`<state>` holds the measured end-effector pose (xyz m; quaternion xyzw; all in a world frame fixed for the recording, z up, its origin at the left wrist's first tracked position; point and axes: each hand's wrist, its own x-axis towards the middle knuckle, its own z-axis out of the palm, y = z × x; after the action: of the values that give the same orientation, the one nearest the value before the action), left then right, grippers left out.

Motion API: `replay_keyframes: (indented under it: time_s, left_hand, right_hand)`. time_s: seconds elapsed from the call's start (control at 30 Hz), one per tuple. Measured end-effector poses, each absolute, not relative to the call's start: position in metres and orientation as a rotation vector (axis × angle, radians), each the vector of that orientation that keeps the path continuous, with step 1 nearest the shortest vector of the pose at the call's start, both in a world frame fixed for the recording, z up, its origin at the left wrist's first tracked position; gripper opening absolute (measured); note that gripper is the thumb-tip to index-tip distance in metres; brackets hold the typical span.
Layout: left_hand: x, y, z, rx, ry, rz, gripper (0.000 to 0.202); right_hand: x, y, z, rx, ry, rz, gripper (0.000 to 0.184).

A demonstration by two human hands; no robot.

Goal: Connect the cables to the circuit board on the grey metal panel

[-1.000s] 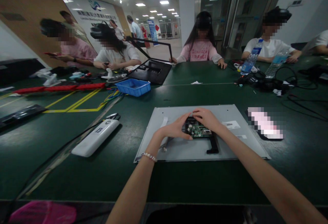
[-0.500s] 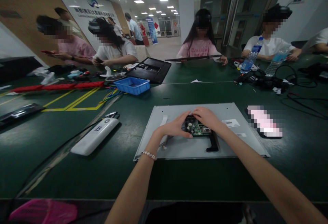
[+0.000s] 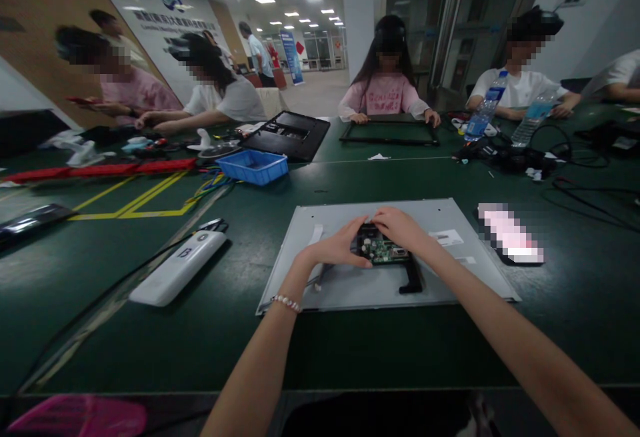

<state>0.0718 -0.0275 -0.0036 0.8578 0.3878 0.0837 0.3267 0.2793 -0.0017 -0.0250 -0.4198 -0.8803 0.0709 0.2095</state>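
Observation:
A grey metal panel (image 3: pixel 440 214) lies flat on the green table in front of me. At its middle sits a small green circuit board (image 3: pixel 384 250) with a black strip (image 3: pixel 413 280) running down from it. My left hand (image 3: pixel 340 248) curls round the board's left edge, thumb and fingers pressed against it. My right hand (image 3: pixel 403 226) grips the board's top right part, its fingertips meeting the left hand's above the board. A white ribbon cable (image 3: pixel 315 236) lies on the panel just left of my left hand.
A white handheld device (image 3: pixel 177 268) with a cable lies to the left. A blurred-out object (image 3: pixel 507 233) sits right of the panel. A blue tray (image 3: pixel 253 166), black monitor shell (image 3: pixel 293 134) and water bottles (image 3: pixel 483 114) stand farther back. Several people sit opposite; one holds a black frame (image 3: pixel 390 132).
My hands stay on the circuit board with almost no movement. The person in pink opposite has lowered the black frame flat onto the table.

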Motion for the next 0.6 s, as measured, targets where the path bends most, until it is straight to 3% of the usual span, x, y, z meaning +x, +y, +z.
replay_keyframes:
  time_s: [0.6]
  left_hand:
    - [0.0696,-0.0244,-0.0099,2.258,0.940,0.280,0.112]
  right_hand:
    - [0.2791,0.0005,-0.0294,-1.103,-2.419,0.281,0.023]
